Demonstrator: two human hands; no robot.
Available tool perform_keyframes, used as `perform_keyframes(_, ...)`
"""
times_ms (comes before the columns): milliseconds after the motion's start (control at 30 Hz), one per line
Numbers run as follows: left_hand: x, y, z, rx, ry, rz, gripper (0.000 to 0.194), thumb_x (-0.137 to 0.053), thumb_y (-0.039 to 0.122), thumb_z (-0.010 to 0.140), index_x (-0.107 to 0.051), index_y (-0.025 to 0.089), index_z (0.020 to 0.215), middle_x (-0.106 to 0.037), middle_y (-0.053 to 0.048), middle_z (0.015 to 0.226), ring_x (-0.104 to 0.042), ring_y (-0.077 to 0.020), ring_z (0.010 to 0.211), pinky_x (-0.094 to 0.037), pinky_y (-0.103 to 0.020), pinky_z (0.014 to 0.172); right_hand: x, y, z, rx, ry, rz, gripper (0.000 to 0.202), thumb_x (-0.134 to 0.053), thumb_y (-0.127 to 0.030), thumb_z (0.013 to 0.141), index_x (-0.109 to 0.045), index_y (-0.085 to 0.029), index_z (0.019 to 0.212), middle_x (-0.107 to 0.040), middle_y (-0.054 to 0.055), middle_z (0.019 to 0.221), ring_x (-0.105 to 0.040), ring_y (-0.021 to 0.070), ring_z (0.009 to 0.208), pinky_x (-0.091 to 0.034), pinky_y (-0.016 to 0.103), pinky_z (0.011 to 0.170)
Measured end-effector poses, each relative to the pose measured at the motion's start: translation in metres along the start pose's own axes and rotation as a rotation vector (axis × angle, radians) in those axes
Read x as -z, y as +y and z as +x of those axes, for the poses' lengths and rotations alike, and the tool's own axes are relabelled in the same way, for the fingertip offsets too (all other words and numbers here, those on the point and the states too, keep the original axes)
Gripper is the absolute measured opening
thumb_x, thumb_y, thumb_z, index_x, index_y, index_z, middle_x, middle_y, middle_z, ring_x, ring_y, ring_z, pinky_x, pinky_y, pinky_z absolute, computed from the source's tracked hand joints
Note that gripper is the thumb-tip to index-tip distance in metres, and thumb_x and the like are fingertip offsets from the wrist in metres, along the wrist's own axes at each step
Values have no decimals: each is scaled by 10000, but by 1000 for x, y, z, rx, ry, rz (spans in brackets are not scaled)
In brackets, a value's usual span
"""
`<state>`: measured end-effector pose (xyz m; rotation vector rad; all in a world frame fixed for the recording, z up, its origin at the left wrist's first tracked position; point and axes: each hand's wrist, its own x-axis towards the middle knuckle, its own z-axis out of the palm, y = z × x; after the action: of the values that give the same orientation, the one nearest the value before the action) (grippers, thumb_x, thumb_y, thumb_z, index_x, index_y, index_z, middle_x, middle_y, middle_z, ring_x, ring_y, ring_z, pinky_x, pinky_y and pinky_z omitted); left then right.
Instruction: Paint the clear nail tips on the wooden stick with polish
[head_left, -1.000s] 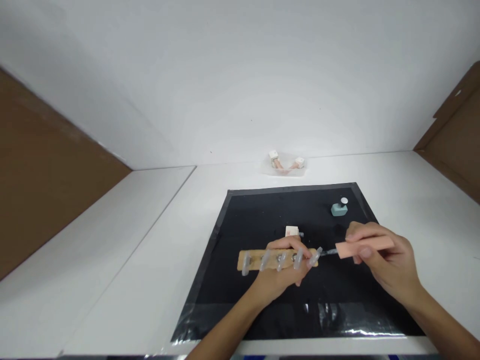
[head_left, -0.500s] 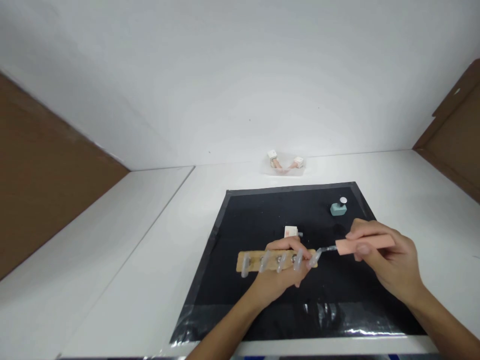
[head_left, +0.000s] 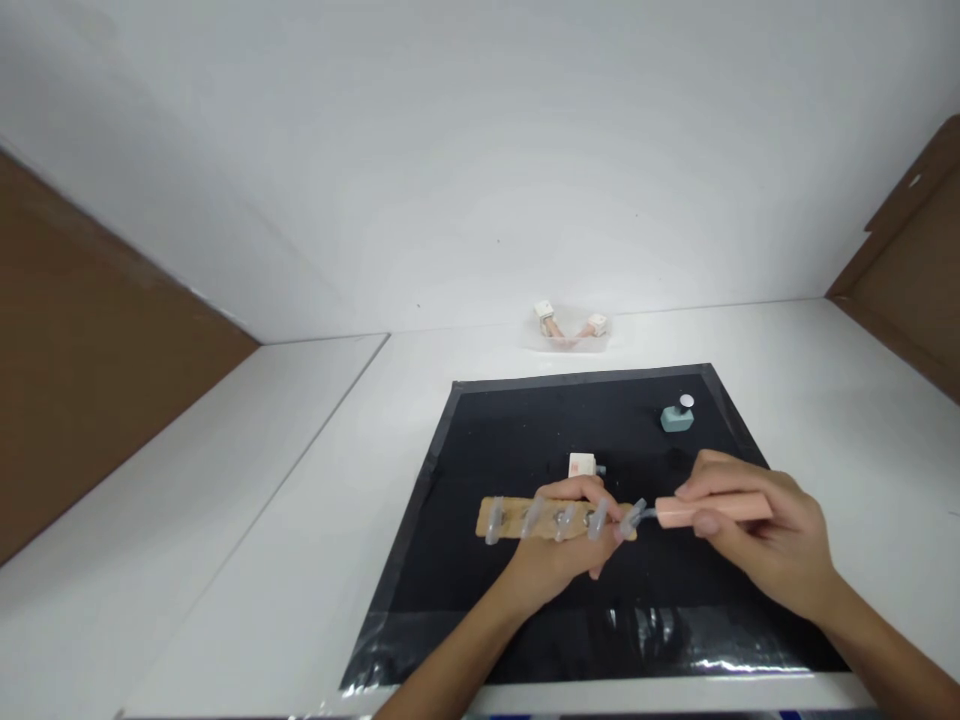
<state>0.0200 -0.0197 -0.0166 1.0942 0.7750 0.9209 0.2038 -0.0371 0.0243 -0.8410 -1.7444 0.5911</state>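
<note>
My left hand [head_left: 559,560] grips a flat tan strip [head_left: 514,517] between thumb and fingers, held above the black mat. Several pale grey false nail tips [head_left: 532,517] stand slanted across the strip. In my right hand [head_left: 772,530] is a nail polish brush with a peach handle [head_left: 712,509]. Its bristle end touches the rightmost nail tip [head_left: 634,517] on the strip. Just beyond my left fingers, a white nail polish bottle [head_left: 582,465] with a grey neck lies on the mat, partly hidden by the hand.
A teal block with a round silver-topped stand [head_left: 677,417] sits near the mat's far right corner. Behind the black mat [head_left: 517,420], a clear plastic tray [head_left: 574,340] holds white-and-peach items against the white wall. Brown panels [head_left: 90,350] rise at both sides.
My right hand has moved slightly left and down, bringing the brush further over the rightmost nail tip. The strip in my left hand has shifted only a little.
</note>
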Motion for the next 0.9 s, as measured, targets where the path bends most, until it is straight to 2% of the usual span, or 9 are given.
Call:
perform_keyframes(67, -1, 2, -1, -28, 11, 34, 312, -730, 393, 610, -535, 153, 572, -521, 44, 483, -366, -18, 294, -273, -155, 304, 0, 1, 0, -7, 48, -15, 72, -600, -165, 821, -644, -217, 845, -641, 23, 639, -532, 136, 507, -428, 255, 436)
perform_keyframes(200, -2, 8, -3, -163, 53, 219, 163, -680, 252, 646, -569, 165, 565, -510, 50, 454, -395, -42, 327, -335, -188, 368, 1, 0, -1, 21, -27, 36, 51, -603, -183, 820, -637, -212, 844, -632, 13, 603, -521, 131, 484, -409, 241, 408)
perform_keyframes(333, -2, 12, -3, -342, 80, 407, 114, -635, 172, 638, -580, 182, 539, -575, 16, 482, -450, -80, 400, -368, -216, 427, 2, -1, 0, -4, 64, -46, 90, -587, -138, 820, -633, -215, 811, -652, 21, 636, -538, 131, 498, -428, 247, 424)
perform_keyframes(433, -2, 10, -1, -432, 48, 465, 99, -625, 166, 641, -587, 190, 553, -606, 6, 503, -458, -84, 407, -375, -222, 440, 2, -2, 2, 36, -5, 4, 63, -585, -171, 827, -633, -210, 820, -641, 13, 592, -521, 126, 465, -413, 240, 392)
perform_keyframes(500, -2, 9, -1, -455, 54, 502, 114, -617, 157, 653, -589, 193, 548, -601, 9, 491, -447, -81, 396, -368, -220, 435, 3, -2, 3, 59, -30, -17, 81, -582, -146, 818, -633, -205, 799, -644, 15, 584, -511, 123, 453, -402, 238, 382)
perform_keyframes(633, 0, 7, -2, -488, 53, 557, 102, -623, 155, 666, -619, 189, 570, -598, 3, 500, -474, -92, 412, -380, -224, 449, 3, -1, 3, 46, 34, -45, 137, -565, -91, 804, -623, -214, 786, -647, 17, 609, -514, 124, 472, -409, 242, 404)
perform_keyframes(767, 3, 4, -3, -498, -21, 576, 56, -623, 169, 680, -652, 177, 633, -605, -10, 527, -506, -105, 446, -387, -223, 469, 4, -1, 3, 65, -61, -16, 121, -581, -90, 793, -615, -205, 797, -656, 11, 607, -513, 120, 473, -416, 237, 413)
perform_keyframes(900, 4, 0, -2, -568, -6, 575, 64, -627, 121, 667, -642, 180, 647, -606, -2, 544, -494, -95, 451, -378, -215, 480, 4, -2, 4, 43, -14, -38, 143, -560, -75, 799, -613, -207, 783, -657, 11, 615, -497, 113, 466, -402, 229, 407)
